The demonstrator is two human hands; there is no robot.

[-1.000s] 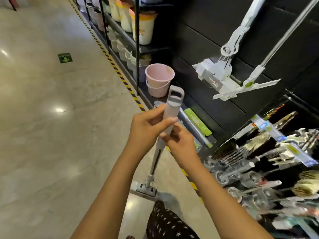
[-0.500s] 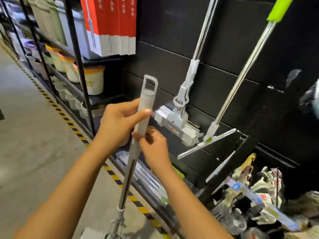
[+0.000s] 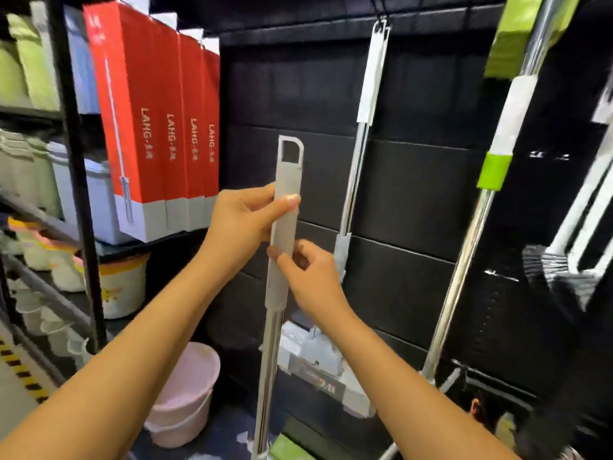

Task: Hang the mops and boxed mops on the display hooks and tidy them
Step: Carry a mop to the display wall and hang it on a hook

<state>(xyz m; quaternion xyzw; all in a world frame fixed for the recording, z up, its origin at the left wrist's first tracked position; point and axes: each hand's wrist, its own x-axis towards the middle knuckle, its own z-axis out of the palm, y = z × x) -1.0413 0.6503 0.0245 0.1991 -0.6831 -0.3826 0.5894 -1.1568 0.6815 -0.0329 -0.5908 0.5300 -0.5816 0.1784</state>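
Mop (image 3: 282,247) held upright before the black panel (image 3: 414,200), long axis near vertical, hang loop (image 3: 291,151) uppermost. Left hand (image 3: 243,224) closed round the grey grip, the nearer to the loop; right hand (image 3: 306,277) pinches the grip just below. No free hook is visible – the only one seen, the hook (image 3: 381,23), lies well above and right of the loop and carries a hung mop (image 3: 373,78) – so the lift would likely go up
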